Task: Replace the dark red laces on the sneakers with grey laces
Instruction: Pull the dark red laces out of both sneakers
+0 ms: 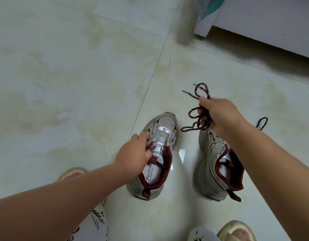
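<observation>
1. Two silver sneakers with dark red lining stand side by side on the tiled floor (pixel 80 75) in the lower middle of the frame, toes pointing toward the top.
2. The left sneaker (pixel 156 153), lower centre, shows no lace across its tongue; its eyelets look bare, so the dark red lace appears to be already out of it.
3. The right sneaker (pixel 214 164), just right of centre, is partly hidden by the forearm. No lace shows on the part in view, but the covered part cannot be judged.
4. The right hand (pixel 218 115), right of centre and raised above the right sneaker, is closed around a bunch of dark red laces (pixel 196 119); loops and loose ends hang out to its left and above it, and one loop shows on its right.
5. The left hand (pixel 135 152) rests on the left sneaker's inner side by the tongue, its fingers curled onto the upper; whether it pinches anything cannot be told.
6. No grey laces are visible anywhere in the frame.
7. Judged from this, removal seems finished or nearly so. What remains is putting the red laces aside, fetching the grey ones, and threading both sneakers.
</observation>
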`<state>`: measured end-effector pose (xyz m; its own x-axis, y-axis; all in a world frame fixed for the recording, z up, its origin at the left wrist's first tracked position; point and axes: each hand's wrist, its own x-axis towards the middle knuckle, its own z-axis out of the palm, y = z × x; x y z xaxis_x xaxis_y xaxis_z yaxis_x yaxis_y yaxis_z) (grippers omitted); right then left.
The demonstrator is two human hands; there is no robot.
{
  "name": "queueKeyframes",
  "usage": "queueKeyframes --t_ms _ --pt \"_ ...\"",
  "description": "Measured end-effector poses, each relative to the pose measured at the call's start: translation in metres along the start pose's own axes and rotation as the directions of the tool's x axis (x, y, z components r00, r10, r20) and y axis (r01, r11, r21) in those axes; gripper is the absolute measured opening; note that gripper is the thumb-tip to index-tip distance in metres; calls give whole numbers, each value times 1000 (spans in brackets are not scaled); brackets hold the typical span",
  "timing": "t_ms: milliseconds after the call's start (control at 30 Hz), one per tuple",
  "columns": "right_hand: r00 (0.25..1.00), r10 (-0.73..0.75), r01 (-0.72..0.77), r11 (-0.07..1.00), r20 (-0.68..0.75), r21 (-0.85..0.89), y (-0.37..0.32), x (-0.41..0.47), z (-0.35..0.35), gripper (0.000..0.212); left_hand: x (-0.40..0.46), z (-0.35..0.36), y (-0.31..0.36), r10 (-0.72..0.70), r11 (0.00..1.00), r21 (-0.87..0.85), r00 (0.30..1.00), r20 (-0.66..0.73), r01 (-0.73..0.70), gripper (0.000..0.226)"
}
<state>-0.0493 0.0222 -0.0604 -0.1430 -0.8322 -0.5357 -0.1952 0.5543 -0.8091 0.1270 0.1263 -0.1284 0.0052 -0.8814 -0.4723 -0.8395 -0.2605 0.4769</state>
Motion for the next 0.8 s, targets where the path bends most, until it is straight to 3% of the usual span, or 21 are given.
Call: queueKeyframes --t_ms 67,133,233,333,400,500,533,700,800 --pt "990 73 -70 997 120 -33 -2 -11 -1 22 3 -14 6 -49 998 35 999 20 48 41" --pt "973 104 -86 992 206 -93 -7 -23 -1 19 5 -35 22 -18 993 -113 998 58 24 59" --pt "950 94 -34 979 299 -199 -25 -46 -5 15 -4 -75 62 192 884 -447 979 71 -140 88" --pt "924 64 42 962 376 -268 -51 -72 -10 20 -26 -104 98 355 825 -479 935 25 -300 107" --pt "897 70 45 968 436 -247 -70 -92 -14 21 -38 -115 110 400 818 -464 916 35 -340 97" --pt "884 63 23 984 464 -178 -97 -122 -23 16 -55 -130 120 446 769 -523 895 27 -367 35" --pt "891 49 27 987 452 -161 -105 -132 -26 16 -61 -135 122 437 767 -532 899 24 -358 26" --pt "955 -68 118 980 289 -159 -135 -184 -44 12 -103 -171 141 350 747 -631 931 105 -209 20" --pt "955 -173 241 925 240 -292 -138 -217 -49 16 -132 -193 154 290 642 -749 956 42 -162 29"
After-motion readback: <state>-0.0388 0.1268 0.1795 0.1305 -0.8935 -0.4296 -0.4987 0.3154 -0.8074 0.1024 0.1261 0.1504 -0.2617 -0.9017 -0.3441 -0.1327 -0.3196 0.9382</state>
